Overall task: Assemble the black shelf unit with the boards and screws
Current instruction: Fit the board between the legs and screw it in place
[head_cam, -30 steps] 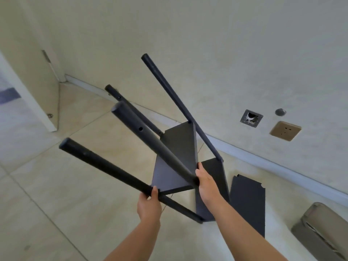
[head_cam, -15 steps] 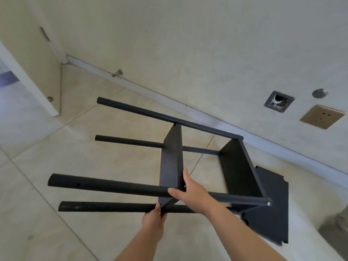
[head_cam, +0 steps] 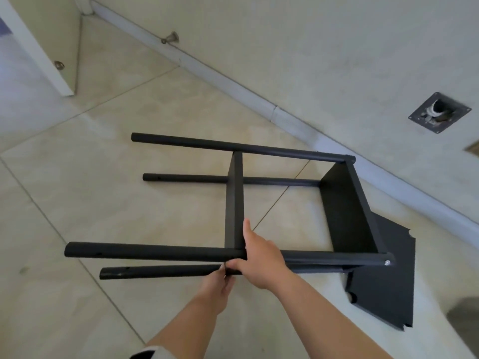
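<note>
Since a second ago you have swung the black shelf unit (head_cam: 259,203) down from pointing up at the wall to lying on its side, low over the tiled floor (head_cam: 77,216), its four poles running left to right.

Nearest you, your left hand (head_cam: 216,288) grips the lowest pole (head_cam: 160,272) from below, fingers curled round it near the middle board (head_cam: 234,200). Just above it, your right hand (head_cam: 259,257) lies over the near upper pole (head_cam: 155,251), index finger stretched up along the middle board's edge and thumb tucked under the pole, holding it where board and pole meet.

To the right, the end board (head_cam: 347,211) closes the frame; a silver screw (head_cam: 387,262) shows in the near pole's end. A loose black board (head_cam: 383,281) lies flat on the floor just behind and below that end, partly hidden by it.

Beyond the frame, a pale baseboard (head_cam: 233,84) runs diagonally along the wall. A metal doorstop (head_cam: 171,37) sticks out near it at the far left, beside a white door edge (head_cam: 39,53). On the wall at far right sits a dark square plate with a pipe opening (head_cam: 439,112).
</note>
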